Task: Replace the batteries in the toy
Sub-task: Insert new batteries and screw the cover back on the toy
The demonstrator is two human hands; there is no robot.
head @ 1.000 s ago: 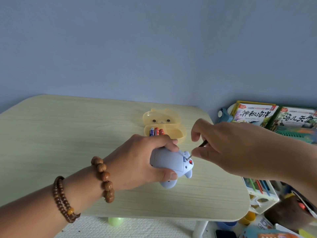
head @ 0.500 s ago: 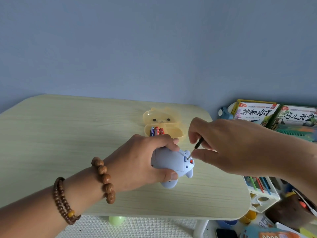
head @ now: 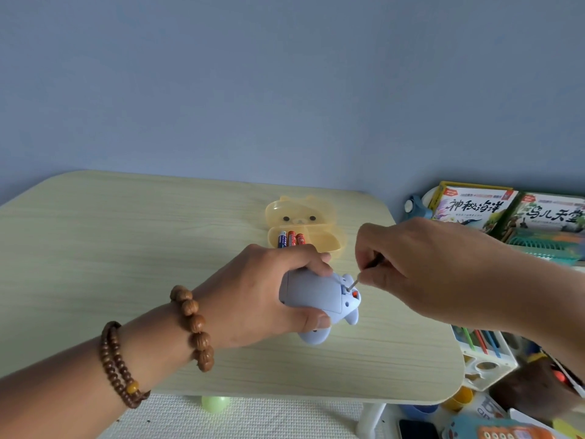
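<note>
A pale blue animal-shaped toy (head: 316, 294) lies underside up on the light wooden table (head: 126, 248). My left hand (head: 253, 293) grips its body, thumb at the near side and fingers over the far side. My right hand (head: 418, 264) pinches a small screwdriver (head: 357, 278); its tip sits on the toy's underside beside a red spot. Behind the toy stands an open yellow bear-shaped case (head: 304, 229) holding three batteries (head: 291, 239), partly hidden by my left fingers.
Right of the table, on the floor and a low shelf, are picture books (head: 474, 207), a white organizer with coloured pens (head: 484, 353) and assorted toys. A green ball (head: 215, 403) lies under the table's near edge on a white mat.
My right hand has shifted slightly on the screwdriver, its tip staying on the toy's underside. My left hand keeps the same hold on the toy.
</note>
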